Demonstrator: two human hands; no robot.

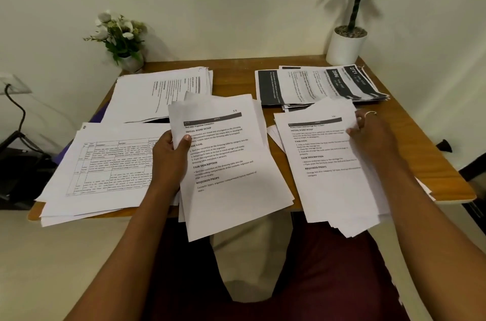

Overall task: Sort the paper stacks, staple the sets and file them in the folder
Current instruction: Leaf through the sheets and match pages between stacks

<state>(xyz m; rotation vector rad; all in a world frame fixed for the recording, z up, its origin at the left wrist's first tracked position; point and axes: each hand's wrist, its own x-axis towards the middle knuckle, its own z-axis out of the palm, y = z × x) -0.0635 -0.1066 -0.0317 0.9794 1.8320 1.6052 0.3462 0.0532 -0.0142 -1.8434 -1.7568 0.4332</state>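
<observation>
A: Paper stacks (pixel 163 86), where are they?
B: Three lie on the table (pixel 447 168): a plain one at the far left, a dark-banded stack (pixel 315 84) at the far right, and a grid-printed stack (pixel 105 163) at the near left, overhanging the table's edge.
A: And the hands?
B: The left hand (pixel 171 155) grips a sheaf (pixel 231 176) by its left edge, thumb on the top page. That page is headed "Sort and Organize Cosmetics", and the sheaf juts past the near edge over the lap.
A: The right?
B: The right hand (pixel 368 131) holds a second sheaf (pixel 334 168) by its right edge, thumb on the page. A ring (pixel 369 113) shows on one finger. The two sheaves sit side by side, just apart.
A: Anything else?
B: Flowers (pixel 118 31) at the far-left corner, a potted plant (pixel 347 44) at the far right. A purple edge (pixel 104 111) peeks from under the left stacks; I cannot tell whether it is the folder.
</observation>
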